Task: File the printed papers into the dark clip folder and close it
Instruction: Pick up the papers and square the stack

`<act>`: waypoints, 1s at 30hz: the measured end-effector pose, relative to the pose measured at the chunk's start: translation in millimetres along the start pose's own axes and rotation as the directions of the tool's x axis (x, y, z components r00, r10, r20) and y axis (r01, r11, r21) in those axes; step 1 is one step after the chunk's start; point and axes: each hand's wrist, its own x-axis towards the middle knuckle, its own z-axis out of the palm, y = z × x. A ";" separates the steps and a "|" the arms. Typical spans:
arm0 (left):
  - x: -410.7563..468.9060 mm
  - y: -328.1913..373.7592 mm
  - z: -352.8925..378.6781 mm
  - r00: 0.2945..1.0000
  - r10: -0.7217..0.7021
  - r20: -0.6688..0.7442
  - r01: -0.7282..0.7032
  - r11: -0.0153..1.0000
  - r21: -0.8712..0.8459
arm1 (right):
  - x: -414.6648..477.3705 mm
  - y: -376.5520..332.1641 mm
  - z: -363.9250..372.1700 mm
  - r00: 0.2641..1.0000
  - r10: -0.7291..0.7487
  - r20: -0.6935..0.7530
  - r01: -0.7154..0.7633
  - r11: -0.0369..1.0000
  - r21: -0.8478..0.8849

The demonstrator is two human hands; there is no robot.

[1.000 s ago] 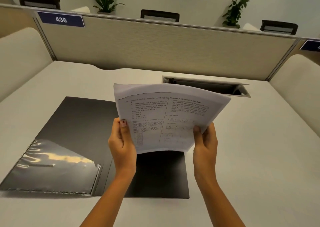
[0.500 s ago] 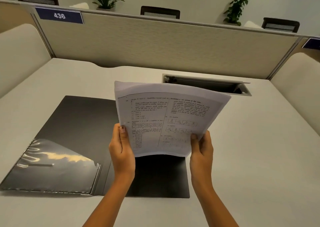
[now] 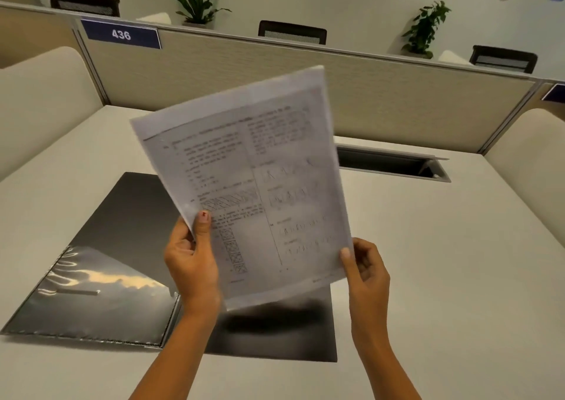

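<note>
The printed papers (image 3: pixel 253 185) stand upright in the air above the desk, tilted to the left and blurred. My left hand (image 3: pixel 192 262) pinches their lower left edge with the thumb on the front. My right hand (image 3: pixel 365 269) grips the lower right corner. Beneath them the dark clip folder (image 3: pixel 122 231) lies open flat on the desk, with a shiny clear pocket (image 3: pixel 97 295) on its left half. Its right half is partly hidden behind the papers and my left forearm.
An open cable tray (image 3: pixel 391 164) is set into the white desk (image 3: pixel 443 277) behind the papers. A beige partition (image 3: pixel 275 75) with a "436" label (image 3: pixel 121 34) closes the back. Cushioned side panels (image 3: pixel 39 100) flank the desk.
The papers have swung up from a bent, sideways hold to a steeper upright position, rotated to the left. Both hands have shifted along the lower edge and the view has tilted up.
</note>
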 end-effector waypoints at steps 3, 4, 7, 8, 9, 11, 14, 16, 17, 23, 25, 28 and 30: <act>4.4 4.8 2.2 0.997 -0.071 -0.040 0.068 0.996 -0.060 | 0.4 -1.0 1.1 0.985 0.155 0.081 -0.167 0.970 0.175; 4.1 5.0 3.7 0.994 -0.100 -0.044 0.095 0.991 -0.094 | -0.5 -2.0 3.7 0.971 0.202 0.130 -0.232 0.931 0.282; -3.0 4.3 10.8 0.980 -0.197 -0.024 0.189 0.962 -0.196 | -5.3 -9.9 16.9 0.938 0.232 0.258 -0.334 0.802 0.495; -6.8 3.9 13.2 0.973 -0.231 -0.001 0.225 0.946 -0.233 | -7.1 -13.1 21.5 0.934 0.218 0.284 -0.339 0.790 0.511; -10.2 3.7 14.9 0.965 -0.260 0.022 0.257 0.931 -0.261 | -8.2 -15.1 25.0 0.935 0.206 0.290 -0.333 0.791 0.513; -13.6 3.5 14.1 0.962 -0.270 0.050 0.273 0.921 -0.279 | -7.4 -17.7 27.0 0.950 0.202 0.237 -0.296 0.826 0.480; -2.4 5.5 1.6 0.972 -0.233 0.037 0.234 0.932 -0.277 | 0.4 -20.7 18.7 0.983 0.141 0.113 -0.174 0.913 0.370; 14.5 6.0 -12.8 0.981 -0.193 0.019 0.190 0.934 -0.303 | 6.8 -22.3 10.1 0.996 0.084 0.041 -0.092 0.951 0.294; 22.8 6.6 -20.7 0.987 -0.161 0.017 0.159 0.943 -0.292 | 9.9 -22.5 5.6 0.998 0.061 0.010 -0.062 0.967 0.248; 46.7 6.8 -55.8 0.990 0.051 0.128 -0.060 0.996 0.066 | 15.2 -22.4 -8.2 0.996 -0.041 -0.081 0.047 0.996 0.073; 43.0 4.4 -57.1 0.980 0.078 0.182 -0.111 0.978 0.179 | 11.4 -22.8 -4.6 0.997 -0.046 -0.068 0.050 0.997 0.058; 30.6 2.2 -50.6 0.990 0.078 0.113 -0.106 0.960 0.260 | 4.9 -18.0 1.1 0.998 -0.055 -0.044 0.056 0.998 0.032; 21.4 1.5 -44.7 1.000 0.025 0.014 -0.028 0.973 0.231 | 0.8 -12.6 3.9 0.998 -0.057 -0.034 0.058 0.998 0.016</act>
